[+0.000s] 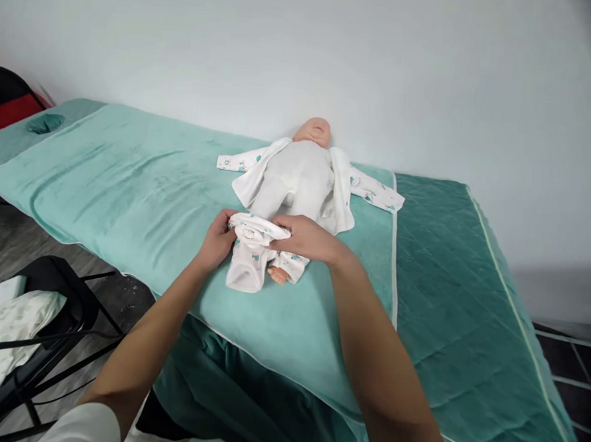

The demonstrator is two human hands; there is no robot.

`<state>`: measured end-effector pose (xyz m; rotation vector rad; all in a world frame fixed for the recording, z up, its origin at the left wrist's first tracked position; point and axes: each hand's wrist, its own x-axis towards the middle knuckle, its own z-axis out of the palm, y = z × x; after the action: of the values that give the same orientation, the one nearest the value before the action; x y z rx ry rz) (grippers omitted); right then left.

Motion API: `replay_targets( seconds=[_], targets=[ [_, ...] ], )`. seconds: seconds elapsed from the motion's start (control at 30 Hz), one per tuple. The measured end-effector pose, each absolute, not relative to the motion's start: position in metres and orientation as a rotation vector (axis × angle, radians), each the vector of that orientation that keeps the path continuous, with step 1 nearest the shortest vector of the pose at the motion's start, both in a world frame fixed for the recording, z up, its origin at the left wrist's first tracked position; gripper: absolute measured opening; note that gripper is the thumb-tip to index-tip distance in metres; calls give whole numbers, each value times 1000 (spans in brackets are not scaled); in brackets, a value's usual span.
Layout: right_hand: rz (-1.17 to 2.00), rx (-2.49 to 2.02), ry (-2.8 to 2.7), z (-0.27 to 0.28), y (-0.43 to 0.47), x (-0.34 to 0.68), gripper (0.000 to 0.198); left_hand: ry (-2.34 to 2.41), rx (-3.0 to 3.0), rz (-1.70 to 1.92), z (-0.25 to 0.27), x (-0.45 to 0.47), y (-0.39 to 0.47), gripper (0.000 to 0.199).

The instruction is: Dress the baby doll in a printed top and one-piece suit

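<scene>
A baby doll point(298, 171) lies on its back, its head towards the wall. An open white printed jacket point(345, 191) is on its arms, with the fronts spread to either side. White printed baby pants point(247, 266) are around the doll's lower legs, bunched at the waist. One bare foot point(278, 274) shows at a leg opening; the other foot is hidden. My left hand point(219, 240) grips the waistband at its left side. At the right side my right hand point(304, 237) pinches the same waistband, thumb on top.
A light green towel point(143, 172) covers the bed, over a darker green quilted cover point(452, 270). A black folding chair point(64, 307) stands at the lower left, holding a printed cloth point(16, 324) and a white box point(9, 291). The white wall point(434, 89) runs behind the bed.
</scene>
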<state>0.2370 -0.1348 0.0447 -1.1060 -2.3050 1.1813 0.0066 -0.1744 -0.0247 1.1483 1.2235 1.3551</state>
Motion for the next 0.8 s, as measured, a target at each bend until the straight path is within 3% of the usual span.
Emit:
replay_targets(
  seconds=[0.17,0.53,0.8],
  targets=[
    [1030,-1213,-2281,43,-135,232,21,1298,1292,1400,-23,15,-138,19],
    [775,-1377,-1941,25,-128,221,8,1548,1647,1313,-28,23,-121,19],
    [1005,-1278,-1994,34,-129,231,21,1546,1896,1486,-30,24,-104,22]
  ],
)
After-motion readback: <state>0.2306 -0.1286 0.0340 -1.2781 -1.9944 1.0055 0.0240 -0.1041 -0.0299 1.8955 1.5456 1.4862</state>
